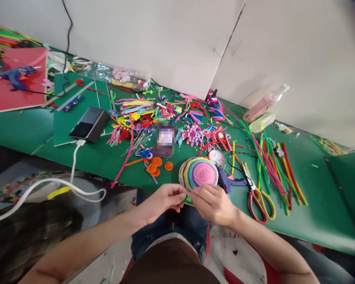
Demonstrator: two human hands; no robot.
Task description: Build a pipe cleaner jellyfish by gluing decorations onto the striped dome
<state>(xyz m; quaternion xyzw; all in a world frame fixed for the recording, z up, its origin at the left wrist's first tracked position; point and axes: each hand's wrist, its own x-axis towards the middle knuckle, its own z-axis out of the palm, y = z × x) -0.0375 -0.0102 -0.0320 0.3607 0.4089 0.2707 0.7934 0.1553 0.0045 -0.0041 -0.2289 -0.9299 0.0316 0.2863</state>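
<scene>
Close to the table's front edge, my left hand (pixel 167 197) and my right hand (pixel 214 203) meet, fingers closed in a pinch. Between their fingertips is a small curled piece of green pipe cleaner (pixel 189 198), partly covered by the fingers. Just beyond them sits a round dome of coiled pipe cleaner (pixel 203 173), pink at its centre with rainbow rings around it. My right hand is right at its near edge. Several orange coiled discs (pixel 156 161) lie to the left of the dome. A blue glue gun (pixel 229 180) lies to its right.
Red and yellow-handled scissors (pixel 258 201) lie on the right, beside loose pipe cleaners (pixel 273 169). A phone (pixel 165 140), a dark box-shaped device (pixel 90 124) with a white cable (pixel 73 165), and heaps of craft pieces (pixel 136 108) cover the green table. Another glue gun (pixel 16 77) lies far left.
</scene>
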